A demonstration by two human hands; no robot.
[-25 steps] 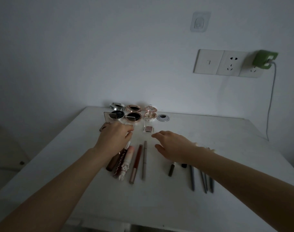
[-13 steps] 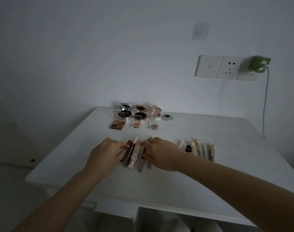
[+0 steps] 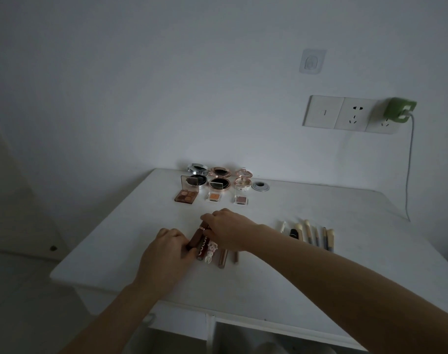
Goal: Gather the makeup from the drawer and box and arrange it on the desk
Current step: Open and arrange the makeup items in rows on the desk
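Observation:
Several lip tubes [image 3: 210,249] lie side by side on the white desk [image 3: 371,251], near its front middle. My left hand [image 3: 166,251] pinches the lower end of the leftmost brown tube [image 3: 195,238]. My right hand [image 3: 230,231] reaches across the row, its fingertips closed on that tube's upper end and covering the tops of the others. At the back stand round compacts [image 3: 219,172], with a brown eyeshadow palette [image 3: 186,196], an orange pan [image 3: 214,196] and a mauve pan [image 3: 240,199] in front. A row of brushes and pencils [image 3: 309,235] lies to the right.
A metal cable grommet [image 3: 260,186] sits in the desk beside the compacts. On the wall are sockets [image 3: 345,114] with a green charger [image 3: 399,109] whose cable hangs down at the right. Open compartments [image 3: 256,338] show below the desk's front edge.
My left hand came back from the compacts to the lip tubes and my right hand crossed over onto their tops. The view pulled back, so the brushes now show fully.

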